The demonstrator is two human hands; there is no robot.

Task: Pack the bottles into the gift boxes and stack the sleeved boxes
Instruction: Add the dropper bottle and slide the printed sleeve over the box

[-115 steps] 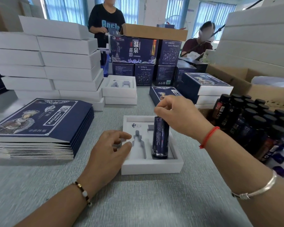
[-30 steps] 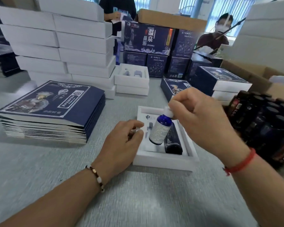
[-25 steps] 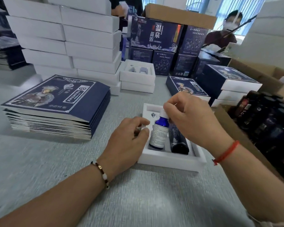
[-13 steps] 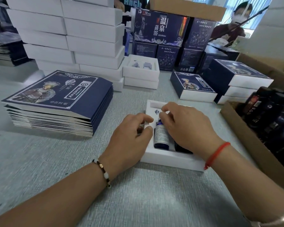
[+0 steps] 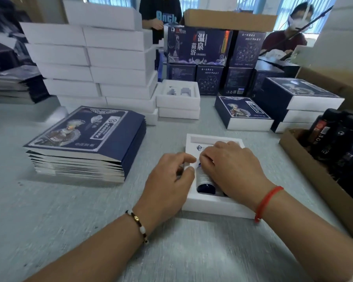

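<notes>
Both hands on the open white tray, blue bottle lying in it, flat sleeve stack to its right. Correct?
Not quite. The head view shows the sleeve stack left of the tray, not right. Both hands, left hand and right hand, are on it, blue bottle lying inside.

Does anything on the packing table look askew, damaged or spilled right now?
Nothing stands out. The blue bottle lies in the open white box under both hands, the flat sleeves are stacked fairly evenly, and no spill shows on the table.

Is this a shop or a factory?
Probably a packing workshop: white gift boxes stacked high, a pile of flat blue sleeves, and a carton of bottles waiting to be packed.
</notes>
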